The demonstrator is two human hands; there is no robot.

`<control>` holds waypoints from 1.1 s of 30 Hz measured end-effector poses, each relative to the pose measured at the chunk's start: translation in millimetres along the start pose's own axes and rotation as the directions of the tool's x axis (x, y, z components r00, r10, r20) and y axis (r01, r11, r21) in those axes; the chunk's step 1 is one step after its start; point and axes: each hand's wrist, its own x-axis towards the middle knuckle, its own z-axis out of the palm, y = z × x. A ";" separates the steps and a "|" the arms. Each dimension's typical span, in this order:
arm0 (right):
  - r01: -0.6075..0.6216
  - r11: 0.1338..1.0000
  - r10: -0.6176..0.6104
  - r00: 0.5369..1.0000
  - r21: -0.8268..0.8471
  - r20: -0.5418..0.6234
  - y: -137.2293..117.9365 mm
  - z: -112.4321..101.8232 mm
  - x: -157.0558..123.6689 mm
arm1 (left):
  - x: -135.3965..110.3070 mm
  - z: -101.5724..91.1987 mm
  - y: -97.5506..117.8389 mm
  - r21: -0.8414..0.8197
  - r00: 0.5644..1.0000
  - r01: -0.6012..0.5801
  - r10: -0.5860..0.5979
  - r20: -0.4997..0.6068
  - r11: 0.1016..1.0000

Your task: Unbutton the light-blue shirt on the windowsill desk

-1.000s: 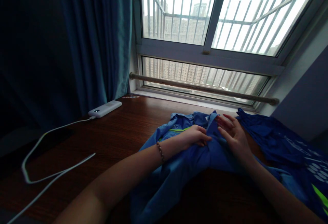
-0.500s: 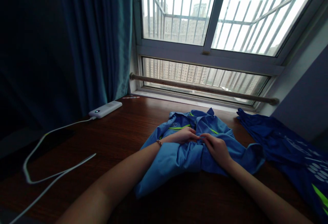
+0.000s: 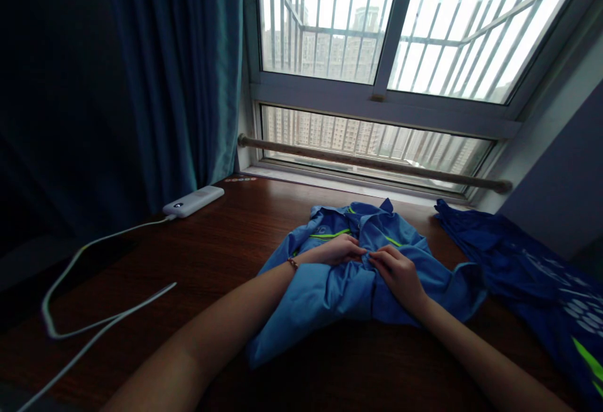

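A light blue jacket with bright yellow-green piping lies rumpled on the brown wooden table, its collar toward the window. My left hand, with a thin bracelet at the wrist, pinches the front edge of the jacket near its middle. From the other side my right hand grips the same front edge, thumb and fingers pressed together. The fingertips of both hands almost meet there. Whatever small part sits between them is too small and dark to make out.
A darker blue garment with white print lies at the right. On the left, a white power bank has a white cable looping across the wooden table. Behind stand a blue curtain and a barred window with a rail.
My right fingertips have shifted slightly at the jacket's front edge and drawn a little apart from the left ones. The jacket's lower folds have moved slightly; the rest looks the same.
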 end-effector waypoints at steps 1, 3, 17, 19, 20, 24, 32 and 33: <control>-0.002 1.000 0.002 1.000 0.000 -0.009 -0.4 0.6 -0.7 | 1.1 -0.3 -1.5 0.001 1.000 -0.007 0.007 -0.003 1.000; -0.006 1.000 0.006 1.000 0.002 -0.009 -1.2 1.1 -1.5 | 2.4 1.2 -3.9 0.007 0.999 -0.028 0.029 -0.032 1.000; -0.097 0.994 0.102 0.990 -0.049 0.102 1.6 -6.2 8.4 | -19.3 40.8 4.9 0.702 0.816 -0.268 0.542 -0.199 0.660; -0.111 0.992 0.116 0.987 -0.054 0.111 1.1 -7.2 10.1 | -23.9 45.6 2.4 0.869 0.726 -0.252 0.677 -0.120 0.425; -0.110 0.993 0.115 0.986 -0.052 0.117 0.7 -7.6 10.7 | -25.7 47.6 1.3 0.911 0.703 -0.240 0.707 -0.074 0.335; -0.113 0.994 0.113 0.987 -0.010 0.110 -0.3 -7.3 10.4 | -28.5 48.7 3.4 0.921 0.692 -0.255 0.721 -0.040 0.296; -0.378 0.899 0.365 0.926 0.220 0.099 7.5 -6.6 6.4 | -24.5 26.1 19.2 0.589 0.926 -0.327 0.376 0.042 0.739; -0.414 0.872 0.399 0.910 0.259 0.112 8.6 -6.5 6.6 | -23.5 25.6 17.5 0.633 0.903 -0.358 0.427 0.048 0.686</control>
